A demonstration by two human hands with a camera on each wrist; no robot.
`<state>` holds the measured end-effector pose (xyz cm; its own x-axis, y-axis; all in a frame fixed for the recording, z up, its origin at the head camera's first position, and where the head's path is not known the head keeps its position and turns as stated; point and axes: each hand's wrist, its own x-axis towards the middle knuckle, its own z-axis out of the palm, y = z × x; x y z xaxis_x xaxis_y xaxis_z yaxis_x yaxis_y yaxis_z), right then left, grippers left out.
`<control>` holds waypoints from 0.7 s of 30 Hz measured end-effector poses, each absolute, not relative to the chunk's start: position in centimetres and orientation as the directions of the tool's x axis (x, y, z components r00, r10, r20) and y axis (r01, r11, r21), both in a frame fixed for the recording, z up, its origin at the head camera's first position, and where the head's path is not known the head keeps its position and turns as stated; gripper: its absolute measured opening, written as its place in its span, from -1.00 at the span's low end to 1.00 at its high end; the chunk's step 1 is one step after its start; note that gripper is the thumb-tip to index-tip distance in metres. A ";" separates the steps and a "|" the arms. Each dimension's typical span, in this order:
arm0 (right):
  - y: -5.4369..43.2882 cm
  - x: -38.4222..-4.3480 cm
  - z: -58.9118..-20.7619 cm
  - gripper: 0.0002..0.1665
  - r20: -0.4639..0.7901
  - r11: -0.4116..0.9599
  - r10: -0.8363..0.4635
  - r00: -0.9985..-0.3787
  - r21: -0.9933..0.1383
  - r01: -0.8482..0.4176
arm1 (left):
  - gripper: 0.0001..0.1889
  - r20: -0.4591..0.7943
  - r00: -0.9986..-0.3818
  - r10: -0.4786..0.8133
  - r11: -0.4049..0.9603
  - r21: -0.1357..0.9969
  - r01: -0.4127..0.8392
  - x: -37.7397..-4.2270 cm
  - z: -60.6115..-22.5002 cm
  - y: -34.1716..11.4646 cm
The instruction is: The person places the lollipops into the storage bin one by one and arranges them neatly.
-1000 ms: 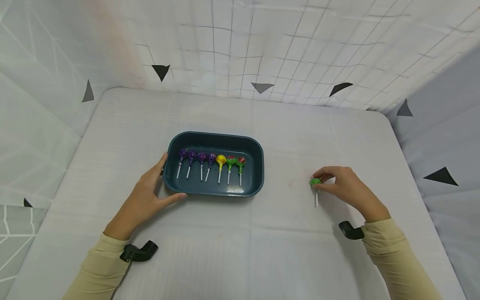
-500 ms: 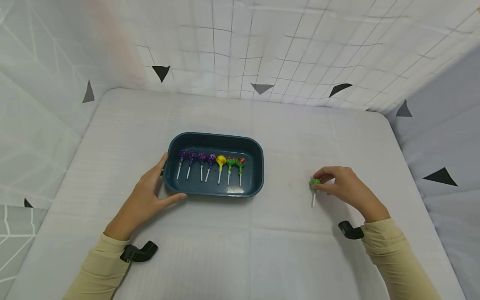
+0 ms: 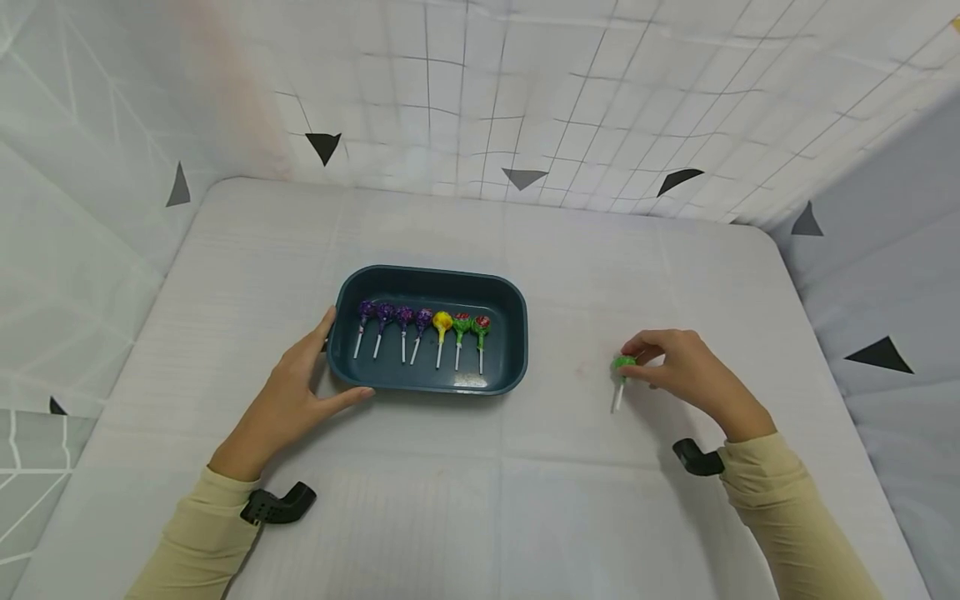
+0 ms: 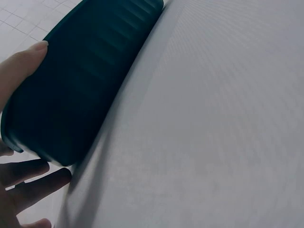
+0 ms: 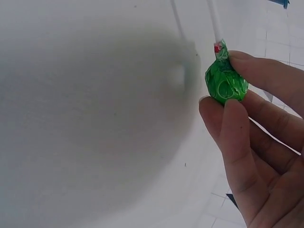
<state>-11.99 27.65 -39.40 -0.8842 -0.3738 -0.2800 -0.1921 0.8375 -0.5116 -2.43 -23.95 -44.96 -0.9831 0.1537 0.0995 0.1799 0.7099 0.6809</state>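
Observation:
A green-wrapped lollipop (image 3: 622, 362) is pinched at its candy end by my right hand (image 3: 686, 371), right of the tray. Its white stick slants toward the front, and the right wrist view shows thumb and fingertips around the green wrapper (image 5: 223, 84). My left hand (image 3: 281, 400) is spread around the near left corner of a dark teal tray (image 3: 427, 389). In the left wrist view the thumb (image 4: 29, 59) lies against the tray wall, with the other fingers extended at its end. Inside the tray is a row of lollipops: several purple, one yellow (image 3: 442, 322) and two green-and-red (image 3: 481, 325).
A white-covered table (image 3: 570, 517) carries the tray left of its middle. White grid-patterned cloth (image 3: 450, 100) hangs behind the far edge, and pale cloth walls stand at both sides.
My right hand has shifted slightly left with the green lollipop, whose stick has swung from nearly straight down to slanting left. The left hand and the tray stay in place.

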 end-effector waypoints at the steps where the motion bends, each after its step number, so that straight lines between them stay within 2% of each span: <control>1: 27.6 -12.0 -39.3 -0.72 -0.278 0.836 -0.378 -0.883 -0.512 -0.196 | 0.29 0.101 -0.983 0.155 0.709 0.681 0.182 -2.4 -45.0 -23.9; 21: 25.2 -13.2 -36.9 -0.75 -0.260 0.835 -0.413 -0.873 -0.490 -0.249 | 0.30 0.095 -0.984 0.151 0.724 0.667 0.176 -2.5 -45.0 -24.0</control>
